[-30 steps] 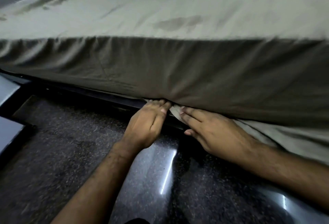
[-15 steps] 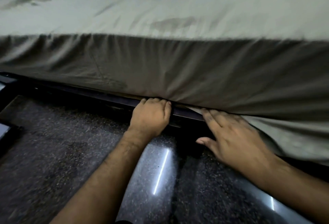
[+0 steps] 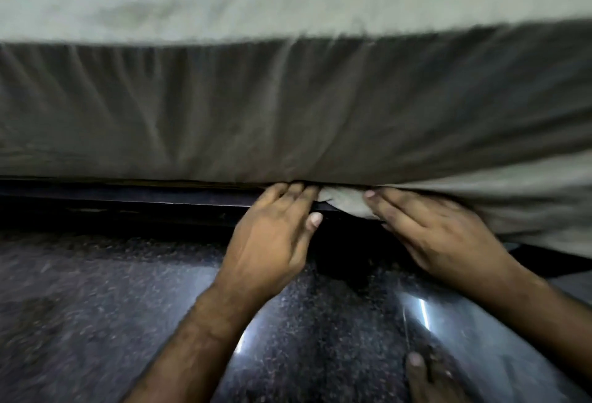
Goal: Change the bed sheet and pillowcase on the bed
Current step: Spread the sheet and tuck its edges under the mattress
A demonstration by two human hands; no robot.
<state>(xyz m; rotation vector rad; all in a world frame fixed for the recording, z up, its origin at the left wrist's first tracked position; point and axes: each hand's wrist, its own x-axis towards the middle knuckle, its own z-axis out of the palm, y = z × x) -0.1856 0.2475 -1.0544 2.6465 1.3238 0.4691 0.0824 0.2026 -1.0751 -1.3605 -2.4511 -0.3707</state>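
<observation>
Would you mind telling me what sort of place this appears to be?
Most likely a bedroom, seen from beside a bed: a mattress covered with a grey bed sheet, a dark bed frame beneath it, and a polished speckled stone floor. Both hands work at the sheet's lower edge.

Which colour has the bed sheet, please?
Plain greyish olive, no pattern, seen in the head view: bed sheet.

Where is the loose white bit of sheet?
In the head view, the loose sheet edge pokes out under the mattress, just right of centre, between the left hand and right hand.
</observation>
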